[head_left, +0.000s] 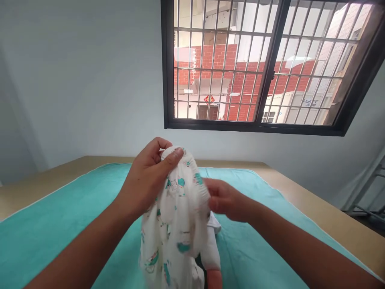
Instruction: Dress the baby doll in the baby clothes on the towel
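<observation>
I am looking down at two bare hands over a bed. The left hand (147, 180) is holding up a small white cloth (177, 224). Its fingers (171, 157) are curling tight around the top edge of the cloth, and the thumb is pinching it from the front. The cloth is white with little teal and pink pictures on it. It is hanging down from the left hand, loose and wrinkly, in the middle of the view.

The right hand (227, 200) is just beside the cloth, on its right side. Its fingers are bending and touching the cloth's edge. The cloth is hiding the fingertips, so I cannot tell if they are gripping it or only touching it.

Under the hands, a teal sheet (60, 224) is lying flat on the bed. A bit of something white (215, 224) is lying on the sheet, just behind the cloth. Something pink (214, 279) is peeking out at the very bottom, under the cloth, and I cannot tell what it is.

A tan edge (331, 218) is running around the sheet. Behind it is a pale wall (90, 80). A big window (258, 64) with dark frames and bars is sitting high on the wall, and a red brick building (216, 58) is showing through it.
</observation>
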{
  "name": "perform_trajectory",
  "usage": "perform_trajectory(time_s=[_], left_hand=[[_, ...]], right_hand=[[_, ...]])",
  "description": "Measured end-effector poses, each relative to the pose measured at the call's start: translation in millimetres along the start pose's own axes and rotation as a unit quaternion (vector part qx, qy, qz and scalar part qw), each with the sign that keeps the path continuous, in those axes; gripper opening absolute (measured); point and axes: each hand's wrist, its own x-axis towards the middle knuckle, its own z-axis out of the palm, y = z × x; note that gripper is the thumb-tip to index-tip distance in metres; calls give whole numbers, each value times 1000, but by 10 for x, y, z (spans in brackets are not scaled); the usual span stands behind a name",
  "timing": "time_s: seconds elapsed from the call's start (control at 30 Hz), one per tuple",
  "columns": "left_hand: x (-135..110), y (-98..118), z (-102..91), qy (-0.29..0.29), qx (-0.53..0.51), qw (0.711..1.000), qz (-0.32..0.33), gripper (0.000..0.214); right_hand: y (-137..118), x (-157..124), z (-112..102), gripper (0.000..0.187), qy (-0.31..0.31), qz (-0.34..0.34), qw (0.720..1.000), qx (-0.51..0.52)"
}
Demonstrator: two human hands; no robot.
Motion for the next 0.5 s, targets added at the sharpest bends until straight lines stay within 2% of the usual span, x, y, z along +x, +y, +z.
perform_trajectory(time_s=[0.07, 0.1, 0.13, 0.2, 0.27, 0.3, 0.33, 0.4, 0.43, 0.5], left_hand=[[3, 17, -149, -40, 8, 998, -53, 23], [-11, 40, -229, -69, 20, 994, -86, 22], [-36, 68, -301, -109, 40, 986, -118, 21], [-113, 109, -388, -235, 94, 951, -176, 20], [-206, 85, -376, -364, 139, 897, -207, 19], [-250, 39, -339, -398, 141, 881, -214, 18], [-288, -28, -291, -404, 122, 880, -220, 16], [-344, -206, -189, -323, 21, 919, -225, 20], [-361, -304, -144, -265, -50, 936, -227, 24], [-388, -486, -77, -179, -176, 938, -238, 32]], right_hand=[[10, -85, 41, 52, -65, 49, 996, -46], [20, -123, 38, 47, -78, 62, 994, -52], [38, -152, 26, 42, -64, 63, 995, -37], [99, -168, -2, 39, 30, 34, 998, 48], [194, -130, -1, 42, 139, 5, 978, 158], [252, -101, 16, 43, 174, 2, 964, 199], [315, -73, 42, 44, 190, 7, 954, 231], [453, -44, 104, 49, 170, 31, 950, 259], [525, -50, 131, 52, 143, 48, 956, 252], [668, -100, 158, 53, 54, 88, 973, 206]])
